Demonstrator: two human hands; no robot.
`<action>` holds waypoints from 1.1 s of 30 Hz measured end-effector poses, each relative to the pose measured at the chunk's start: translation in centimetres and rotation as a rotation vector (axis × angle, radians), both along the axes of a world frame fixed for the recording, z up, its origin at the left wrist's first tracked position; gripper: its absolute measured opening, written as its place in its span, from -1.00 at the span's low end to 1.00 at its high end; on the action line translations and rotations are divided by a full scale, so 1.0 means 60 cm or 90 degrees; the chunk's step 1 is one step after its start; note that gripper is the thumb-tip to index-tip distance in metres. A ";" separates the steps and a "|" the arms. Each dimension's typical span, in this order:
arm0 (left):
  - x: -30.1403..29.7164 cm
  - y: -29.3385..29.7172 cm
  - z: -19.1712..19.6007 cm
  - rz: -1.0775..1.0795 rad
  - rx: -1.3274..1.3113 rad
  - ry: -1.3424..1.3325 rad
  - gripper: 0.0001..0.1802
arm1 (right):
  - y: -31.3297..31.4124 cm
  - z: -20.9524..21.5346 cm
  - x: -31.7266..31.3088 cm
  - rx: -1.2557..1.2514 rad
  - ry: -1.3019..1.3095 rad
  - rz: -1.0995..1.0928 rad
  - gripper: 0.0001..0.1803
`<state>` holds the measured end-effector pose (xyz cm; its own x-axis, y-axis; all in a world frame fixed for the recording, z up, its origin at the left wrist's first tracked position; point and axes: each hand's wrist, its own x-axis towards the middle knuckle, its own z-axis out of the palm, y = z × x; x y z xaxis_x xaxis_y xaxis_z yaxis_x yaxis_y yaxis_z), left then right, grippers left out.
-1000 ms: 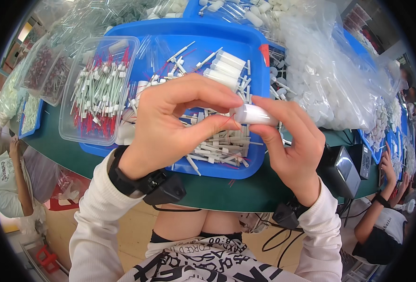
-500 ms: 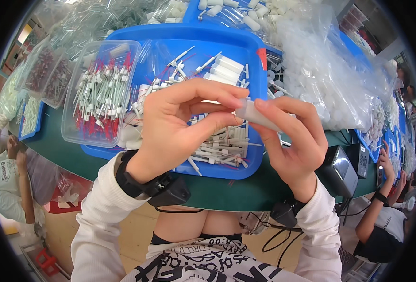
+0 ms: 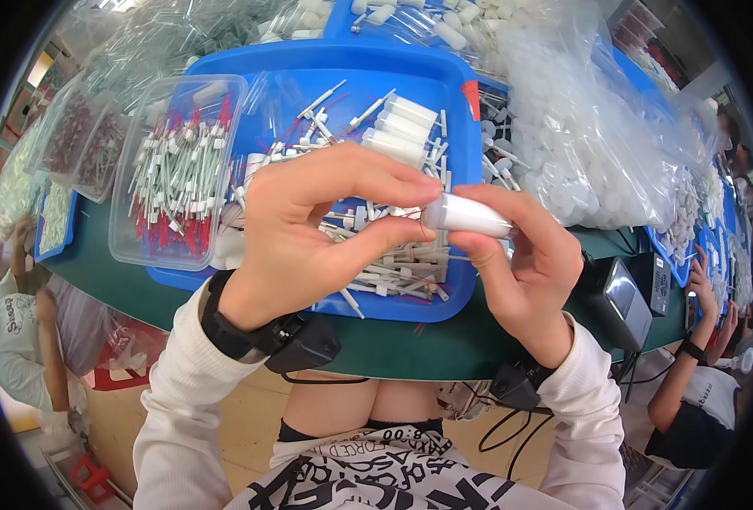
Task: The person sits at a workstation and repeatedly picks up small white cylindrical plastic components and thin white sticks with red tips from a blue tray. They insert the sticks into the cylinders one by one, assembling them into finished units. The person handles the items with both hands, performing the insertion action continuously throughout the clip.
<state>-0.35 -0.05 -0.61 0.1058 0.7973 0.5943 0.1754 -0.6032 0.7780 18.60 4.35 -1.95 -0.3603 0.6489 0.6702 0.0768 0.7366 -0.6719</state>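
Bright, even light falls from above, with little hard shadow; only a soft shade lies under the counter (image 3: 444, 348) edge. Glare sparkles on the clear plastic bags (image 3: 597, 127) and on the lid of the transparent box (image 3: 138, 229). The centre is sharp. Toward the rim, straight edges bow strongly, detail smears, and a black circular border closes off the corners.

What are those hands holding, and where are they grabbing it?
Both hands hold one small white plastic tube over the blue tray. The right hand wraps its body; the left hand pinches its left end with the fingertips.
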 end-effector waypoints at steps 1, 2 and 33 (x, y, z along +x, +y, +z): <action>-0.001 -0.001 0.000 0.008 0.006 0.020 -0.66 | -0.001 0.000 0.000 -0.011 0.002 0.000 -0.72; -0.002 -0.001 0.000 0.016 0.012 0.039 -0.66 | 0.001 0.000 0.002 0.001 -0.004 0.004 -0.72; 0.106 -0.018 0.033 0.018 -0.086 0.018 -0.77 | -0.045 0.026 0.111 -0.003 -0.054 -0.005 -0.63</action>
